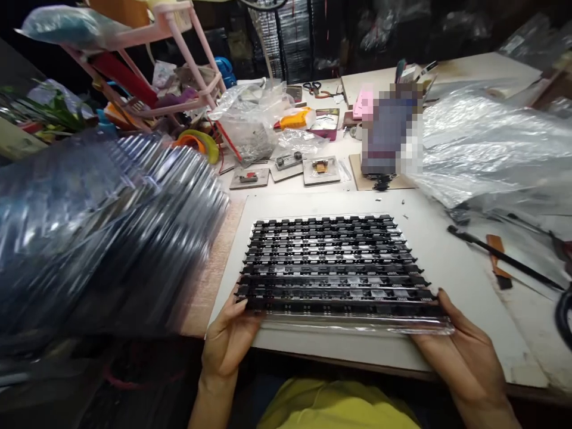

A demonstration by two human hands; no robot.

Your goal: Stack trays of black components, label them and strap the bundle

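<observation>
A: Report the far left of the bench.

B: A tall stack of clear plastic trays [102, 238] fills the left side, blurred, leaning toward the work area. Behind it stands a pink rack [179, 53] holding assorted clutter.

A: Left hand status?

B: The left hand [230, 336] grips the near left corner of the component tray [335, 268]. The thumb lies on the tray's top edge; the remaining fingers are underneath and cannot be seen.

A: Location of the tray?

B: It sits in the centre, over a white board [447, 250] on the bench, with its near edge at the board's front edge. It is a clear plastic tray loaded with rows of small black parts, running left to right. Whether the near edge is lifted off the board cannot be determined.

A: What lies beyond the tray?

B: Three small fixture plates [286, 167] lie in a row just past the board. Further back are clear plastic bags [254, 119] and scissors [315, 88].

A: Right hand status?

B: The right hand [465, 351] grasps the near right corner of the same tray, thumb on top, fingers closed around the edge.

A: Far right?

B: A thin black rod-shaped tool [504, 257] lies on the bench, well apart from the tray. Crumpled clear plastic sheeting [491, 143] is behind it.
</observation>
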